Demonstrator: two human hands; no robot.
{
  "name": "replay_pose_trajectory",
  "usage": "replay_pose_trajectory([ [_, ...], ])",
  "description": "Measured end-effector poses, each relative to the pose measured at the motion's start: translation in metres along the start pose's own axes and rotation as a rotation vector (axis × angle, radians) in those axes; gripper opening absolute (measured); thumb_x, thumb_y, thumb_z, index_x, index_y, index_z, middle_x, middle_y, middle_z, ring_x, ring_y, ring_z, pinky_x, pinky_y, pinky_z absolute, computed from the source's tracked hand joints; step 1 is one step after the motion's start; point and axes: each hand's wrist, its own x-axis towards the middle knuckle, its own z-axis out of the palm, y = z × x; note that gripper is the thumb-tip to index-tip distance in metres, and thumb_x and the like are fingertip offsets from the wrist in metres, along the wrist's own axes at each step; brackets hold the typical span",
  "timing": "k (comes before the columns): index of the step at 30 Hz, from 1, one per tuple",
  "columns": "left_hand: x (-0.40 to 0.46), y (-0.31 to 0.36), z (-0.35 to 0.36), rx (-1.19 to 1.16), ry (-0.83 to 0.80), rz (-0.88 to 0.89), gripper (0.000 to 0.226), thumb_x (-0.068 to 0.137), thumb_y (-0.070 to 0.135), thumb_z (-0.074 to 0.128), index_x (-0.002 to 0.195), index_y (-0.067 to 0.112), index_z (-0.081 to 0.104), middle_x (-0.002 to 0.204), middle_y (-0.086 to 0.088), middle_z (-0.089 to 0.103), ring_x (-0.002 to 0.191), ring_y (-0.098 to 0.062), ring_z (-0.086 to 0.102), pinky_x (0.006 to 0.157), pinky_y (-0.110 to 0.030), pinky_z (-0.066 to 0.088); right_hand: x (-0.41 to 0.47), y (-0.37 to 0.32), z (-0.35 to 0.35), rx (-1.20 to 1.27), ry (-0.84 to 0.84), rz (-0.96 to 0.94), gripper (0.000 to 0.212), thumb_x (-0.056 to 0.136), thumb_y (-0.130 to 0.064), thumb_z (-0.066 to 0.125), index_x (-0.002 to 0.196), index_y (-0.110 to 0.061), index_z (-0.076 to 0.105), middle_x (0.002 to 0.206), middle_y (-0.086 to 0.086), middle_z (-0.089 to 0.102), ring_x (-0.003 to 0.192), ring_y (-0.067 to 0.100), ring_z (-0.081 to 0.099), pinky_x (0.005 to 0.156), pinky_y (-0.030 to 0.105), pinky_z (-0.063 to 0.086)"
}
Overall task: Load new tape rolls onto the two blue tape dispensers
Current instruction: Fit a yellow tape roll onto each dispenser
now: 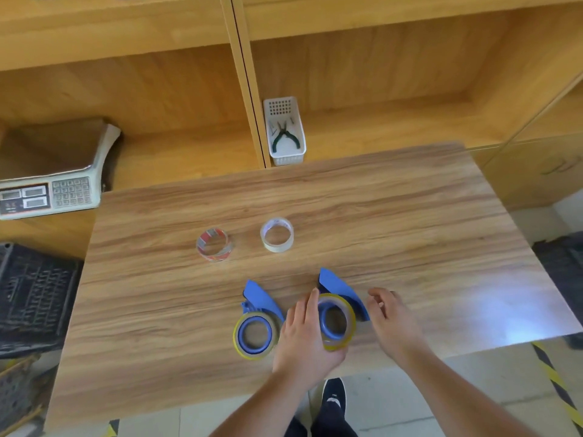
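Two blue tape dispensers lie on the wooden table [410,222] near its front edge, each with a yellowish tape roll on its hub. The left dispenser [257,323] lies alone. My left hand [306,332] grips the roll side of the right dispenser [339,307], thumb under the roll and fingers along its left. My right hand [389,316] hovers just right of that dispenser, fingers apart and curled, holding nothing. Further back stand a red-and-white patterned roll core [214,244] and a nearly spent clear roll [277,234].
A white basket [285,134] with green-handled pliers sits on the shelf behind the table. A weighing scale [53,181] rests at the left. A black crate [31,298] stands on the floor left of the table. My shoe shows below the table's front edge.
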Motion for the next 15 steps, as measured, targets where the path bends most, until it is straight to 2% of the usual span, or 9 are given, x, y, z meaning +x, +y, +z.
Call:
replay_pose_trajectory([
  [5, 0.007, 0.008, 0.017, 0.055, -0.036, -0.014, 0.113, 0.076, 0.059, 0.071, 0.163, 0.022, 0.009, 0.156, 0.009, 0.031, 0.143, -0.017, 0.033, 0.118, -0.03, 0.032, 0.009, 0.014, -0.002, -0.032, -0.046, 0.025, 0.035, 0.101, -0.028, 0.053, 0.134, -0.017, 0.059, 0.128, 0.005, 0.06, 0.107, 0.024, 0.063, 0.09, 0.031, 0.045],
  [15, 0.016, 0.013, 0.037, 0.075, -0.045, -0.063, 0.112, 0.077, 0.054, 0.073, 0.162, 0.023, 0.008, 0.159, 0.01, 0.027, 0.146, -0.016, 0.029, 0.119, -0.03, 0.031, 0.021, 0.03, 0.0, -0.064, -0.159, 0.031, 0.039, 0.101, -0.026, 0.051, 0.14, -0.021, 0.056, 0.132, 0.002, 0.061, 0.109, 0.021, 0.061, 0.092, 0.031, 0.047],
])
